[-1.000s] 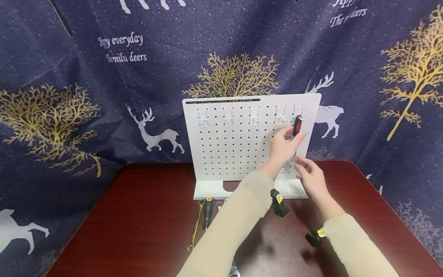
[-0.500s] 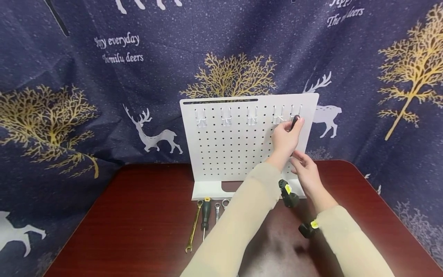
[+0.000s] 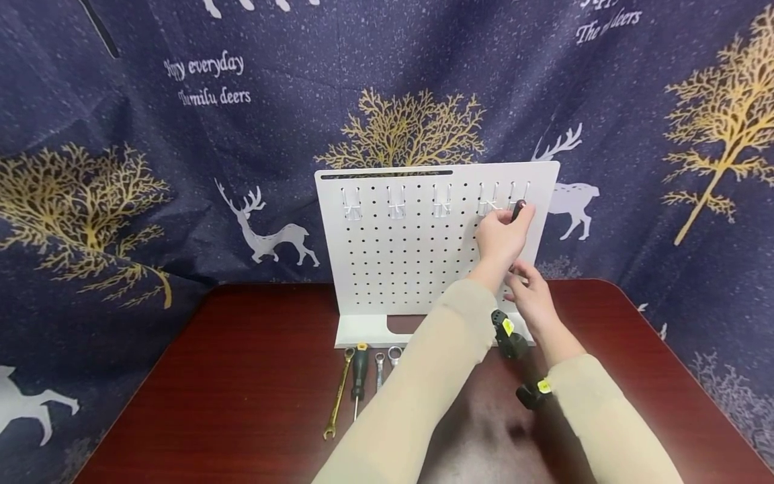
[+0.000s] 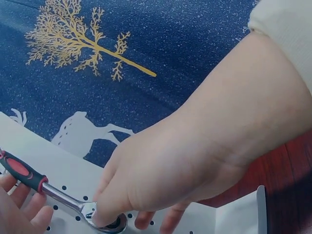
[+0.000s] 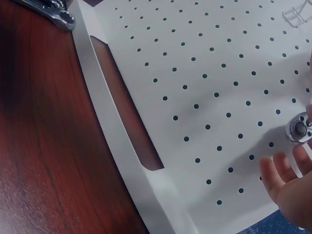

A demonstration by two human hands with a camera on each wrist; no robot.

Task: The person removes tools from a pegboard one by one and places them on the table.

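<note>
A ratchet wrench (image 4: pixel 63 196) with a black-and-red handle and a round chrome head is held upright before the right part of a white pegboard (image 3: pixel 393 262). My left hand (image 3: pixel 498 238) grips its handle just below the rightmost hook (image 3: pixel 517 195); only the handle's top shows in the head view. Lower down, my right hand (image 3: pixel 535 302) pinches the head, thumb over it in the left wrist view. In the right wrist view, that hand's fingers (image 5: pixel 273 180) spread near the ratchet head (image 5: pixel 298 128) against the board's holes.
Several clear-backed hooks (image 3: pixel 442 202) line the board's top. On the dark red table (image 3: pixel 254 376) lie a gold wrench (image 3: pixel 340 396), a green screwdriver (image 3: pixel 359 370) and silver wrenches (image 3: pixel 379 366), partly covered by the left sleeve. A patterned blue cloth (image 3: pixel 272 134) hangs behind.
My left hand has moved up the ratchet wrench's handle, now covering most of it. The right hand has shifted slightly left and up, to the tool's lower end. Over the last half second little differs.
</note>
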